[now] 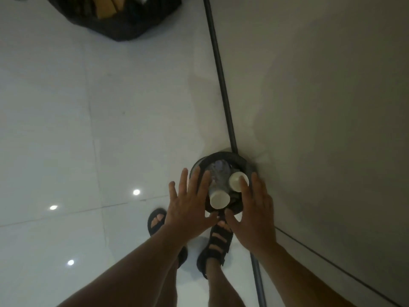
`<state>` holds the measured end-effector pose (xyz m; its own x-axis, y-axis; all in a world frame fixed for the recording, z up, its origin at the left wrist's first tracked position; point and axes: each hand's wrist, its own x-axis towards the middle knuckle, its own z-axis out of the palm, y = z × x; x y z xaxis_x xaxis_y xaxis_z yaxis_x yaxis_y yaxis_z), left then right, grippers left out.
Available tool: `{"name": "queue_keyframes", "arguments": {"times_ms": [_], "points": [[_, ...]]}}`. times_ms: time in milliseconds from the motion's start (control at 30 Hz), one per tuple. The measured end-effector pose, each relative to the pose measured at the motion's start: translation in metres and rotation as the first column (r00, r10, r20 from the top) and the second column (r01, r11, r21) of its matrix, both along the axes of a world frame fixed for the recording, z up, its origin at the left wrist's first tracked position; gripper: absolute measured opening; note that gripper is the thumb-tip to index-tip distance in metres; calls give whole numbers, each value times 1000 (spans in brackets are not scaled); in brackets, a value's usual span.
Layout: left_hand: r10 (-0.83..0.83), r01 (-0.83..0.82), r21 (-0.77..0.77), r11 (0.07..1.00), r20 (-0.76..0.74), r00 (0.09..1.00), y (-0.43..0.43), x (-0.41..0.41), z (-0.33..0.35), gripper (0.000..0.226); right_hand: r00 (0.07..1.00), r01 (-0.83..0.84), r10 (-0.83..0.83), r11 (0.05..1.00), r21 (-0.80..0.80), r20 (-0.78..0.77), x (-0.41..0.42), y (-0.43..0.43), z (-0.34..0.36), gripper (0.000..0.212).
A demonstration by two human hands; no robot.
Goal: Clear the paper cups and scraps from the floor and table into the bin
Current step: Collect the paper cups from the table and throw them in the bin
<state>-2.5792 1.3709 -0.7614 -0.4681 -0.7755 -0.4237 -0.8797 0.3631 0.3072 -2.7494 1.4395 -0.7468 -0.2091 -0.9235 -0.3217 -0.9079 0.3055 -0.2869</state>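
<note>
A small round black bin (223, 157) stands on the floor against the wall, just ahead of my feet. Two white paper cups lie on top of crumpled scraps (218, 171) inside it: one cup (219, 199) near the front, the other cup (237, 181) to the right. My left hand (188, 204) hovers over the bin's left side with fingers spread and straight. My right hand (254, 213) is above the bin's right side, fingers straight, one fingertip overlapping the right cup. Neither hand holds anything.
A grey wall (321, 96) runs along the right, with a dark skirting strip (221, 80) at its foot. A black bag (119, 16) with brown things inside sits on the glossy white tile floor (66, 129) at the far left. My sandalled feet (215, 242) stand beside the bin.
</note>
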Motion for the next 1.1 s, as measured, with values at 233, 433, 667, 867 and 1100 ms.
{"name": "queue_keyframes", "arguments": {"times_ms": [233, 433, 667, 867, 1100], "points": [[191, -197, 53, 979, 105, 976, 26, 74, 142, 106, 991, -98, 100, 995, -32, 93, 44, 5, 138, 87], [446, -444, -45, 895, 91, 890, 86, 118, 258, 96, 939, -339, 335, 940, 40, 82, 85, 42, 223, 90], [709, -700, -112, 705, 120, 695, 198, 178, 334, 95, 771, -634, 631, 774, 5, 82, 161, 71, 296, 85], [904, -883, -193, 427, 76, 420, 306, 269, 369, 94, 528, -844, 847, 532, -72, 65, 276, 104, 343, 82], [997, -955, -290, 68, 37, 60, 480, 390, 397, 93, 243, -961, 969, 246, -123, 39, 444, 212, 377, 81]]}}
